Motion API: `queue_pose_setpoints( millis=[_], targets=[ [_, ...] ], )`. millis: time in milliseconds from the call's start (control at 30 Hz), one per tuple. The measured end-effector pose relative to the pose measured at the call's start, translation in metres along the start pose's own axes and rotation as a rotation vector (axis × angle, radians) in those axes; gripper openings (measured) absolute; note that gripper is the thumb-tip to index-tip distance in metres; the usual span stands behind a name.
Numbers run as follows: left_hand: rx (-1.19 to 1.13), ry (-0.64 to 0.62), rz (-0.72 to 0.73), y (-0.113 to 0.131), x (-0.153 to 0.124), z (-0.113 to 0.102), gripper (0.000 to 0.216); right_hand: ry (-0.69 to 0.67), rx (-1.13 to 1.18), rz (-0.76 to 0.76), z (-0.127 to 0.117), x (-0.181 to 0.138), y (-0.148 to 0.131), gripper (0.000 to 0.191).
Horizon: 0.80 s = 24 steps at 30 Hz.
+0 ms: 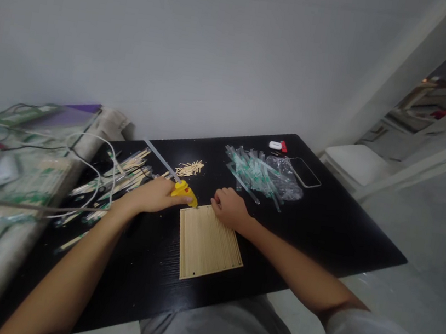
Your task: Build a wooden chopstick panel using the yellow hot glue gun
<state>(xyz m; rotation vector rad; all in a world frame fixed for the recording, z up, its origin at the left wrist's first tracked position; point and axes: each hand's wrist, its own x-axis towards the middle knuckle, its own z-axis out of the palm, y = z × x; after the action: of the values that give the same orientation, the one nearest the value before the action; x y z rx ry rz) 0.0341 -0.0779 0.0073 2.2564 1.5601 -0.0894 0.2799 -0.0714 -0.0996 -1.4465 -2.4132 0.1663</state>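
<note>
Flanking the panel (209, 248), plastic wrappers (250, 171), white cable (114, 178) over packaged sticks (134, 162)

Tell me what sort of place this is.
Probably a small craft workspace: a black table bears a slatted panel and a pile of short sticks; the left hand holds a yellow glue gun.

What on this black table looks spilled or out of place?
Mostly clutter: short sticks lie in a loose, spilled-looking heap toward the back, crumpled clear wrappers are strewn to their right, and a white cable loops untidily across jumbled longer sticks at left.
</note>
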Motion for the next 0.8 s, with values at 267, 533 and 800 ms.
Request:
queue_pose_setpoints(
  millis=[267, 533, 800],
  targets=[
    [0.011, 0.015, -0.007, -0.0031, 0.0012, 0.0006, 0.070, 0.008, 0.001, -0.007, 0.0026, 0.0007, 0.0018, 0.016],
    [-0.003, 0.014, -0.021, -0.0041, 0.0009, 0.0009, 0.068, 0.022, 0.011, -0.015, 0.0037, 0.0005, 0.0027, 0.016],
    [-0.031, 0.052, 0.009, -0.0057, 0.0055, 0.0083, 0.066, 0.022, 0.016, -0.019, 0.0033, 0.0009, 0.0029, 0.016]
  ],
)
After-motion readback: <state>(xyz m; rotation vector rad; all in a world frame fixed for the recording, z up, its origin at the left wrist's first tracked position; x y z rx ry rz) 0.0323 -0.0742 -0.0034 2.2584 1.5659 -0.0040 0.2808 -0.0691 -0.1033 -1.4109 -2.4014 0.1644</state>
